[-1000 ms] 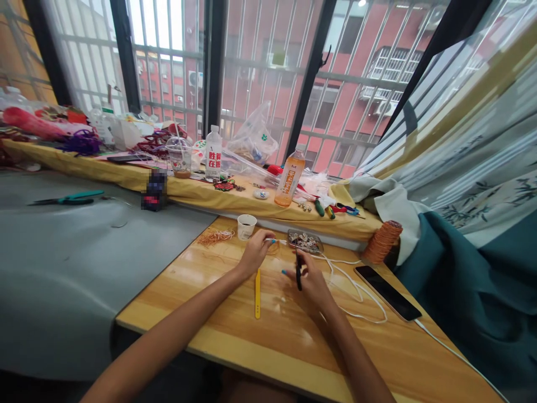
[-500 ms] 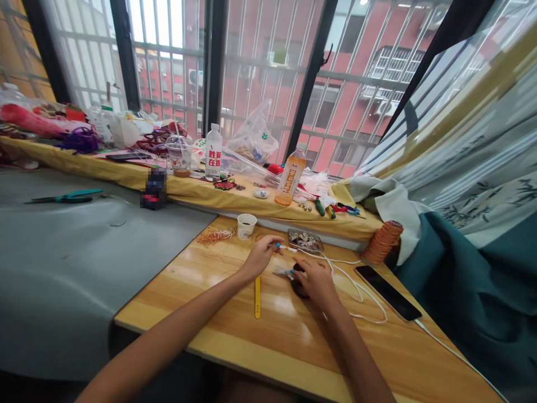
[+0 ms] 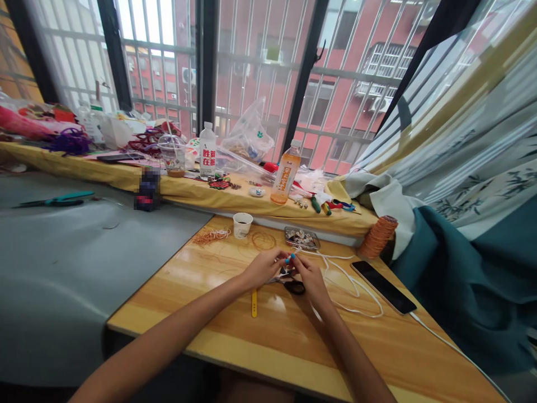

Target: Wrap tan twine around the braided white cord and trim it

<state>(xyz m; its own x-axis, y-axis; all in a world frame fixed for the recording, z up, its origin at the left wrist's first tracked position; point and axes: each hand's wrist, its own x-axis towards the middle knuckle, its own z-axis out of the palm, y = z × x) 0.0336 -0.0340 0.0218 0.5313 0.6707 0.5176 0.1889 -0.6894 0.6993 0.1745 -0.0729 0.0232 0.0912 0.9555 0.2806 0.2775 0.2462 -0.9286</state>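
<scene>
My left hand [image 3: 268,267] and my right hand [image 3: 308,274] meet above the wooden table, fingertips pinched together on a white cord [image 3: 298,250]. Bright blue shows at both thumb tips, likely nail colour. Just below the hands lies a pair of scissors [image 3: 295,287] with black handles, partly covered by my fingers. The cord's loose length trails to the right over the table. A yellow flat stick [image 3: 254,304] lies near my left wrist. What exactly sits between the fingertips is too small to make out.
Behind my hands stand a paper cup [image 3: 242,225], a coil of thin orange cord [image 3: 264,240] and a glass dish of small pieces [image 3: 302,238]. A phone [image 3: 384,286] and an orange cord spool [image 3: 378,237] are at right. Bottles [image 3: 286,172] line the sill.
My right hand has left the scissors and come up to my left hand, joining it on the white cord. My left hand has moved slightly right and down. The view has shifted a little.
</scene>
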